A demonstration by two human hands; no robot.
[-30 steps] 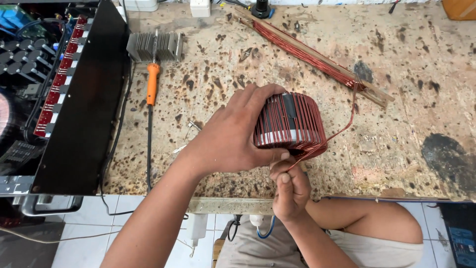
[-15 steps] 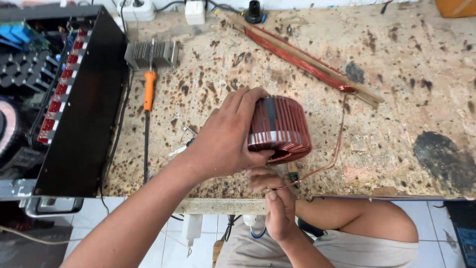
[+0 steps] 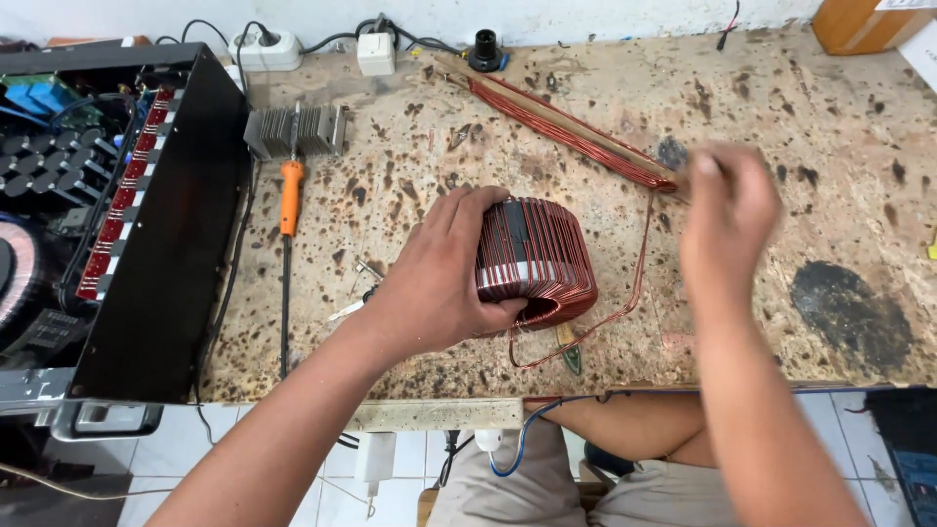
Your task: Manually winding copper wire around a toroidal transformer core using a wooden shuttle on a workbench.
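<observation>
From the head view, the left hand [image 3: 439, 278] wraps firmly around the ring-shaped coil of red-brown enamelled copper wire [image 3: 535, 262], which stands on edge at the middle of the stained wooden workbench [image 3: 839, 137]. At three o'clock from it the right hand [image 3: 730, 210], blurred, is raised with fingertips pressed together; whether they pinch the loose copper wire strand [image 3: 639, 263] I cannot tell. Winding well probably calls for an even, taut pull, each turn snug beside the previous one, the coil clamped steady.

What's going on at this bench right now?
A person's left hand grips a round coil wound with reddish copper wire, steadying it on the stained wooden workbench. The right hand is raised beside a long wooden shuttle wrapped in the same wire, blurred. A loose strand runs between coil and shuttle.
</observation>
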